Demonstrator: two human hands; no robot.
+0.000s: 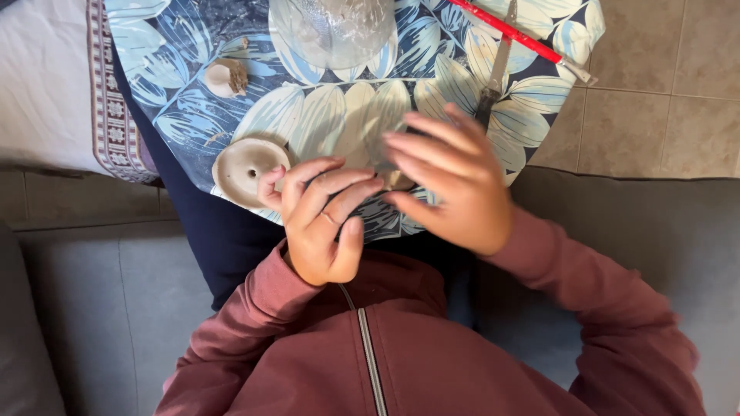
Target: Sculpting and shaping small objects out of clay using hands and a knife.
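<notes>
The left hand [324,223] is curled narrow, fingers bent in, its tips just beside a small pale clay disc [248,168] at the near edge of the leaf-print tray [339,115]; the right hand [451,181] spreads wide, fingers blurred, over a small pale lump [397,181], contact unclear; a knife [493,73] and red-handled tool [509,32] lie toward the right rim; open surface remains mid-tray

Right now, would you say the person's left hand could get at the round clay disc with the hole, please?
Probably yes. The left hand lies right beside the clay disc on the leaf-patterned board, its nearest finger at the disc's rim, and nothing stands between them.
</notes>
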